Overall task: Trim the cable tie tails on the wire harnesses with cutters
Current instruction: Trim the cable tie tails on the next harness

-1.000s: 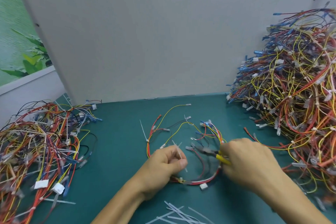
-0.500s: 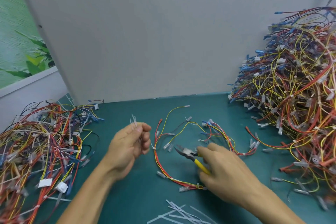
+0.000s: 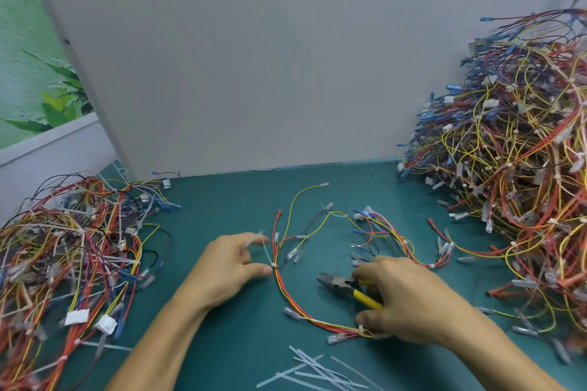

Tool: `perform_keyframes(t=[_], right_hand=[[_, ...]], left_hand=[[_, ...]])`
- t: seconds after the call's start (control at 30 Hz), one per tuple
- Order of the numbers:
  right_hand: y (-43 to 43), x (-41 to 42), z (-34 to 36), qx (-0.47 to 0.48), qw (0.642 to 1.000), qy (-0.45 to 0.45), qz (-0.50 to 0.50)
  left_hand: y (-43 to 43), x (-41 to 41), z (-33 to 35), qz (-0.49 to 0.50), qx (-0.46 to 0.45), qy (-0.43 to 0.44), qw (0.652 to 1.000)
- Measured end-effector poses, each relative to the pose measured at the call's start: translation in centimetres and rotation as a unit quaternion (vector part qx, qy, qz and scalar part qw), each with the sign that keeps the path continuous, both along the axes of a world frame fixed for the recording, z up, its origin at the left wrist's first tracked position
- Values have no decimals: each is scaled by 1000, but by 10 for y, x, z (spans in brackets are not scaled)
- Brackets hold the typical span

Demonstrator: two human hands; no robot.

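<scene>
Right hand (image 3: 409, 298) grips cutters (image 3: 336, 281) beside harness (image 3: 286, 298); spread left hand (image 3: 222, 267) touches tie tail (image 3: 266, 249).

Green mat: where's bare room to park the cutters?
Free: the strip between the left pile and the centre harness, back to the grey panel; also between the left forearm and the cut tails. Crowded: the right pile and around the centre harness.

Grey partition board (image 3: 254, 57) behind a teal tabletop (image 3: 222, 200) — leafy green mural (image 3: 31, 73) at left.
</scene>
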State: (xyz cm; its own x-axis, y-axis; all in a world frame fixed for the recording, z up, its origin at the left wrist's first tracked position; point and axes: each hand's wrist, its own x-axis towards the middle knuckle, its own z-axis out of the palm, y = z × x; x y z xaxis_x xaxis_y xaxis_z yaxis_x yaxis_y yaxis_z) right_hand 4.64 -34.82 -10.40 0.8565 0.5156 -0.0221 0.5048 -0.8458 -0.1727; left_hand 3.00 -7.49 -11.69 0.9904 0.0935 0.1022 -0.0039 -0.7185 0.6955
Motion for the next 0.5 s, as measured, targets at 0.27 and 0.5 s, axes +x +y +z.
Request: perform_keyframes(t=[0.27,0.5], right_hand=[[-4,3,2,-20,1000,-8,-10],[-14,9,9,-51,998,-20,-19]], left_hand=[[-6,1,-6,-28,68,-37,997],[-13,-1,-7,-68,120,-30,990]])
